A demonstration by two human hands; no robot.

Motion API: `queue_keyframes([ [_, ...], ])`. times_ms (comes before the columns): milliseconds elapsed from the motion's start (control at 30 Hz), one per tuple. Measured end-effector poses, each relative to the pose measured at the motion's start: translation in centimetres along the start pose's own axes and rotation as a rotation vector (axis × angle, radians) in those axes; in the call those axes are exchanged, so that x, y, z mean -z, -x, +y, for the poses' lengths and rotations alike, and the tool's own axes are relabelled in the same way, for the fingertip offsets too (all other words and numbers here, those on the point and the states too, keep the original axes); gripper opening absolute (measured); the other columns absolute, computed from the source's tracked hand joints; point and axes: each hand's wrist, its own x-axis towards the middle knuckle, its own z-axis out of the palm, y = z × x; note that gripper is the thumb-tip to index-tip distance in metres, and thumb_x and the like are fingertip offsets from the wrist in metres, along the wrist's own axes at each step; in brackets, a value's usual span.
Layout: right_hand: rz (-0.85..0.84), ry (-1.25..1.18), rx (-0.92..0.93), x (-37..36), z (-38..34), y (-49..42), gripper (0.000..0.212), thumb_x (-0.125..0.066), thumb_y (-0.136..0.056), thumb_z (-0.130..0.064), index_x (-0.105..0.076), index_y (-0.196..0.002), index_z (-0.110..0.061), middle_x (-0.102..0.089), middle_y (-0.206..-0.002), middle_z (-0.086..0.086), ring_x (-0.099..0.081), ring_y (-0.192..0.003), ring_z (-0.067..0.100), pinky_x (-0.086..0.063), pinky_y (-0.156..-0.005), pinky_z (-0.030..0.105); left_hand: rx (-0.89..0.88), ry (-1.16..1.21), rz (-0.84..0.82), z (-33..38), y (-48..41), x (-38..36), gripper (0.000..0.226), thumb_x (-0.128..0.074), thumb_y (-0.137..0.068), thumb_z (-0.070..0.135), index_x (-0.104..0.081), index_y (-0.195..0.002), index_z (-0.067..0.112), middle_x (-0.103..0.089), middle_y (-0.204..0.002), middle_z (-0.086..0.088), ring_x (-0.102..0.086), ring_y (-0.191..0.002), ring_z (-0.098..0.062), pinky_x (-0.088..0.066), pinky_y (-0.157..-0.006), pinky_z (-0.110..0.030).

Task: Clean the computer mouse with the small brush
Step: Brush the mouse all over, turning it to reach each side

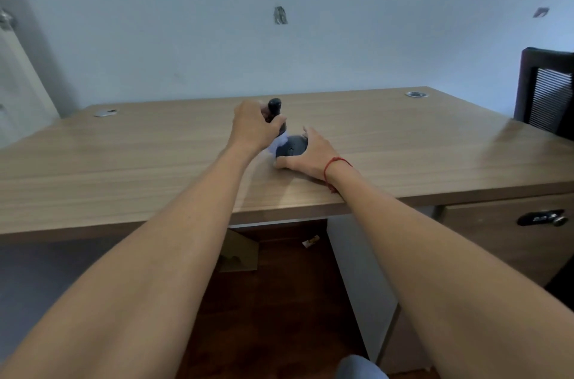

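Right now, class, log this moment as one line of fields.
left hand: grips brush | bristles: on mouse | right hand: steadies mouse | surface: wooden desk | stage: brushing

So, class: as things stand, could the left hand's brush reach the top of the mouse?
Probably yes. The left hand holds the brush with its pale bristles at the mouse; the right hand grips only its near and right sides, leaving the top bare.

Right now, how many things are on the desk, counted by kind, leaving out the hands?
Mouse: 1
Brush: 1
Cable grommets: 2
Total: 4
The left hand grips the brush; the right hand steadies the mouse.
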Motion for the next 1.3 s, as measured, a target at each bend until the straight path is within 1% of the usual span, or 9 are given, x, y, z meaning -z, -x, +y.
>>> queue_keyframes([
  [67, 0.003, -0.002, 0.021, 0.1, 0.1, -0.1, 0.073, -0.083, -0.065, -0.046, -0.05, -0.125, -0.019, -0.059, -0.122, 0.003, -0.057, -0.111, 0.024, -0.047, -0.085, 0.032, -0.018, 0.072, 0.009, 0.1, 0.2, -0.2, 0.019, -0.068, -0.081, 0.016, -0.066, -0.076, -0.002, -0.065, -0.073, -0.006, -0.058, -0.07, -0.014, -0.045, -0.064, -0.02],
  [233, -0.004, 0.042, 0.036, 0.1, -0.1, 0.2, 0.103, -0.082, -0.063, -0.05, -0.037, -0.148, -0.012, -0.051, -0.14, 0.005, -0.052, -0.122, 0.023, -0.044, -0.094, 0.032, 0.055, -0.102, 0.017, -1.6, 0.0, -0.3, 0.02, -0.065, -0.083, 0.016, -0.066, -0.081, -0.004, -0.07, -0.084, -0.018, -0.065, -0.081, -0.028, -0.052, -0.074, -0.035],
  [400, 0.004, 0.07, 0.062, -0.2, -0.1, 0.0, 0.074, -0.079, -0.062, -0.062, -0.056, -0.117, -0.017, -0.059, -0.106, -0.002, -0.057, -0.095, 0.019, -0.043, -0.074, 0.029, 0.029, 0.142, 0.058, -1.7, 0.9, -0.7, 0.017, -0.068, -0.082, 0.014, -0.07, -0.09, 0.0, -0.068, -0.079, -0.003, -0.064, -0.07, -0.008, -0.048, -0.062, -0.004],
  [533, 0.061, 0.046, 0.07, -0.1, 0.2, -0.1, 0.059, -0.08, -0.067, -0.049, -0.061, -0.111, -0.015, -0.061, -0.102, 0.001, -0.057, -0.09, 0.018, -0.044, -0.068, 0.026, 0.04, 0.029, 0.079, -2.8, 0.7, -0.7, 0.019, -0.067, -0.084, 0.016, -0.069, -0.088, -0.002, -0.07, -0.083, -0.01, -0.065, -0.08, -0.021, -0.054, -0.073, -0.026],
  [633, 0.077, 0.057, 0.051, 0.0, 0.2, -0.3, 0.042, -0.08, -0.069, -0.049, -0.059, -0.089, -0.019, -0.057, -0.084, -0.003, -0.052, -0.073, 0.014, -0.036, -0.057, 0.024, 0.024, 0.19, 0.191, -2.0, 0.7, -0.9, 0.018, -0.066, -0.086, 0.02, -0.07, -0.089, 0.003, -0.067, -0.081, 0.0, -0.064, -0.075, -0.01, -0.045, -0.061, -0.001],
  [833, 0.127, -0.105, 0.031, 0.2, 0.4, 0.1, 0.085, -0.086, -0.061, -0.053, -0.057, -0.129, -0.012, -0.055, -0.112, -0.003, -0.052, -0.101, 0.012, -0.041, -0.082, 0.025, 0.09, -0.115, 0.047, -2.8, 0.3, -1.2, 0.025, -0.063, -0.088, 0.02, -0.067, -0.092, -0.004, -0.071, -0.096, -0.02, -0.065, -0.093, -0.033, -0.053, -0.085, -0.041],
  [1000, 0.114, -0.142, 0.015, 0.4, 0.2, 0.1, 0.086, -0.089, -0.061, -0.048, -0.059, -0.132, -0.011, -0.062, -0.129, 0.002, -0.058, -0.115, 0.015, -0.043, -0.09, 0.024, 0.037, 0.154, 0.206, -1.7, 0.5, -0.7, 0.021, -0.063, -0.087, 0.022, -0.069, -0.083, 0.002, -0.074, -0.086, -0.011, -0.066, -0.078, -0.015, -0.049, -0.073, -0.024],
  [1167, 0.106, -0.165, 0.032, 0.4, 0.2, 0.3, 0.087, -0.09, -0.062, -0.044, -0.059, -0.135, -0.009, -0.064, -0.132, 0.004, -0.06, -0.121, 0.018, -0.045, -0.097, 0.025, 0.109, -0.062, 0.069, -3.3, 0.2, -0.3, 0.026, -0.063, -0.087, 0.021, -0.067, -0.089, -0.005, -0.071, -0.092, -0.019, -0.066, -0.091, -0.032, -0.053, -0.085, -0.041],
  [1300, 0.088, -0.157, 0.024, 0.4, 0.2, 0.1, 0.088, -0.089, -0.061, -0.047, -0.059, -0.136, -0.012, -0.064, -0.133, 0.002, -0.059, -0.122, 0.018, -0.047, -0.104, 0.031, 0.045, 0.174, 0.166, -2.2, 0.3, -0.2, 0.02, -0.064, -0.086, 0.021, -0.07, -0.085, 0.001, -0.072, -0.084, -0.009, -0.067, -0.08, -0.016, -0.055, -0.083, -0.033],
])
